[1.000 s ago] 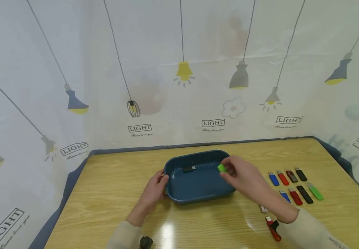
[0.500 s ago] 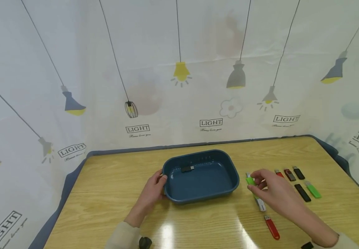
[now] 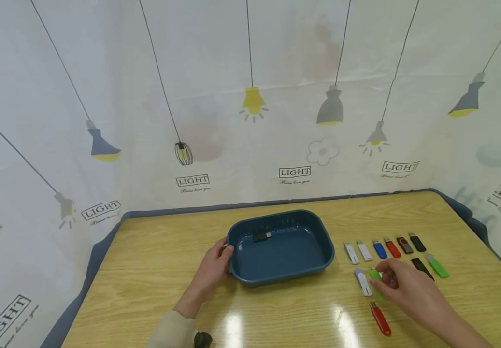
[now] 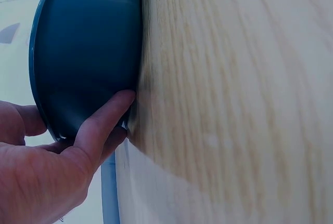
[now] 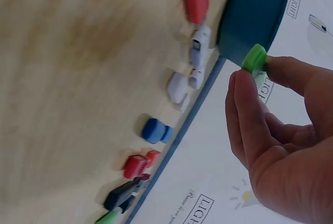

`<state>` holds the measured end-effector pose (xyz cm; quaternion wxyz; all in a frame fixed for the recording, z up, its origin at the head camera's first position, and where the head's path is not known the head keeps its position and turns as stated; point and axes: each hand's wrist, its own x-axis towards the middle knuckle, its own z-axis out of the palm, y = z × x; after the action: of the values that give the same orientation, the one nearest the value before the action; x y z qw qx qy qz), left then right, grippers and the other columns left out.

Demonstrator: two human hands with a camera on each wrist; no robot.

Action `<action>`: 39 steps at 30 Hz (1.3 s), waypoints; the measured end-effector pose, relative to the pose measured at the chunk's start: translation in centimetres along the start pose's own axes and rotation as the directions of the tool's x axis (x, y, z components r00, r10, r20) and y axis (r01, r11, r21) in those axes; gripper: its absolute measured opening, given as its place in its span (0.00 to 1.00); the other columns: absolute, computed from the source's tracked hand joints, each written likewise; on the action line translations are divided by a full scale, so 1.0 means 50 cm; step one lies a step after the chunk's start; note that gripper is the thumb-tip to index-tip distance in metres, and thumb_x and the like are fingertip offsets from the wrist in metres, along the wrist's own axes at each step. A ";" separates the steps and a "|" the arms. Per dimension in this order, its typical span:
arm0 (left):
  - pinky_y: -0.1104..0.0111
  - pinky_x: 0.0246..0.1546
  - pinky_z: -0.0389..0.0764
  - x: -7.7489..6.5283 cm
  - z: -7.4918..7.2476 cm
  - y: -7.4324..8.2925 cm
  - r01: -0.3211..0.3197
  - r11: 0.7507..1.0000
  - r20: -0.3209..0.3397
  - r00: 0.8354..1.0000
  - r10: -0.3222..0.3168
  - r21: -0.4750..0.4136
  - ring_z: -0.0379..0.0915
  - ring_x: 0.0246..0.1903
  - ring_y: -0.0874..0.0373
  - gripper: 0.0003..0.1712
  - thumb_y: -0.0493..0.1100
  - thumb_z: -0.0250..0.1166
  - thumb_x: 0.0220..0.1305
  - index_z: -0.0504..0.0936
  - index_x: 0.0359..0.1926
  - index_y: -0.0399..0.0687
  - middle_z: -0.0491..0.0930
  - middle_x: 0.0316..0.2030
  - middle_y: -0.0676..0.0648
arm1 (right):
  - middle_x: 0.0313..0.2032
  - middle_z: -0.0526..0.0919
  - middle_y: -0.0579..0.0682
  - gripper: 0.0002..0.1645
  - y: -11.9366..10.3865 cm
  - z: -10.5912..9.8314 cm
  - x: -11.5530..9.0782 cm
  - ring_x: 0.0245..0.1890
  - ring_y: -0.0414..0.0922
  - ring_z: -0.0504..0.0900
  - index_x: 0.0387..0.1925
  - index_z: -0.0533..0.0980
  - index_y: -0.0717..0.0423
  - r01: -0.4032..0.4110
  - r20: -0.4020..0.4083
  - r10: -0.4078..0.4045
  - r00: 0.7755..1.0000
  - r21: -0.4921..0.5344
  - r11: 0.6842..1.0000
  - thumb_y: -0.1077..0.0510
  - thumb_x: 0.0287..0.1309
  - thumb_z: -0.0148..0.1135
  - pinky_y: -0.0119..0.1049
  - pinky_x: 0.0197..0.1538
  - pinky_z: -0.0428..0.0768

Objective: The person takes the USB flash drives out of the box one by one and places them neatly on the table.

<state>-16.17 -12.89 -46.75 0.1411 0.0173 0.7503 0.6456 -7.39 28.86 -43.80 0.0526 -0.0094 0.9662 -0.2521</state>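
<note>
In the head view, my left hand (image 3: 211,267) grips the left end of a dark blue tray (image 3: 285,261), thumb at the rim. The left wrist view shows those fingers (image 4: 99,125) spread under the tray's outer wall (image 4: 88,52). Inside the tray lies a black USB stick (image 3: 261,237). My right hand (image 3: 411,290) pinches a green USB stick (image 3: 375,275) between thumb and fingertips, seen clearly in the right wrist view (image 5: 254,60). It hangs over the front row of sticks, just right of a white and purple USB stick (image 3: 363,282), and hides part of that row.
A back row holds white, blue (image 3: 379,249), red (image 3: 392,247), brown and black sticks on the wooden table (image 3: 159,270). Another green stick (image 3: 438,266) and a black one (image 3: 422,267) lie to the right. A red stick (image 3: 380,319) lies nearest the front.
My right hand has moved from over the tray rightward and toward the front, still pinching the green USB stick. My left hand and the tray stay put.
</note>
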 end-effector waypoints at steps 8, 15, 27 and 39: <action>0.47 0.46 0.86 0.001 -0.002 -0.001 0.004 1.000 -0.007 1.000 -0.004 0.004 0.70 0.64 0.32 0.30 0.44 0.46 0.84 0.57 0.78 0.34 0.61 0.73 0.26 | 0.29 0.79 0.42 0.19 0.045 0.025 -0.021 0.28 0.40 0.76 0.43 0.79 0.64 -0.033 0.061 0.035 0.998 -0.021 0.999 0.51 0.63 0.72 0.37 0.30 0.76; 0.46 0.47 0.86 -0.001 -0.003 -0.002 0.004 1.000 -0.003 1.000 -0.004 -0.002 0.70 0.64 0.32 0.30 0.44 0.45 0.84 0.57 0.78 0.34 0.61 0.73 0.26 | 0.28 0.77 0.44 0.21 0.058 0.033 -0.022 0.27 0.43 0.72 0.41 0.78 0.63 -0.111 0.124 0.114 0.986 -0.032 0.993 0.49 0.63 0.72 0.40 0.32 0.74; 0.45 0.48 0.85 -0.001 -0.002 0.000 0.003 1.000 0.007 1.000 -0.003 -0.004 0.68 0.65 0.31 0.31 0.45 0.45 0.84 0.57 0.79 0.35 0.60 0.73 0.26 | 0.27 0.74 0.45 0.19 0.071 0.047 -0.025 0.25 0.44 0.70 0.40 0.77 0.62 -0.116 0.150 0.122 0.981 -0.046 0.992 0.50 0.63 0.72 0.40 0.31 0.70; 0.44 0.50 0.84 -0.004 -0.001 0.004 0.006 1.000 0.005 1.000 -0.006 -0.004 0.67 0.66 0.31 0.30 0.45 0.46 0.84 0.57 0.78 0.35 0.61 0.73 0.27 | 0.26 0.73 0.45 0.20 0.070 0.051 -0.027 0.26 0.44 0.69 0.41 0.78 0.63 -0.119 0.144 0.127 0.982 -0.061 0.991 0.51 0.62 0.73 0.40 0.31 0.68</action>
<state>-16.03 -12.93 -46.50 0.1448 0.0164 0.7488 0.6466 -5.77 30.74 -47.57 0.1389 0.0302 0.9647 -0.2215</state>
